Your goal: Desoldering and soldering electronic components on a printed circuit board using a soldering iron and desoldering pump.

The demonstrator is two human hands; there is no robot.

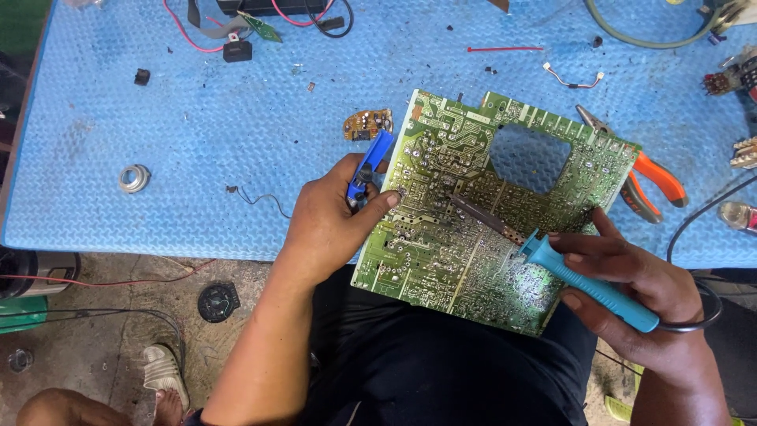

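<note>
A large green circuit board (473, 237) with a rectangular cut-out lies solder side up, partly on the blue table (197, 142) and partly over my lap. My left hand (335, 221) grips a blue desoldering pump (367, 170) and its thumb presses on the board's left edge. My right hand (631, 292) holds a soldering iron with a turquoise handle (587, 284); its dark tip (465, 207) rests on the solder joints near the board's middle.
Orange-handled pliers (650, 185) lie under the board's right corner. A small round brown circuit board (367, 124), a metal ring (134, 178), red and black wires (236, 31) and small parts are scattered on the table. A sandalled foot (162, 379) shows on the floor at lower left.
</note>
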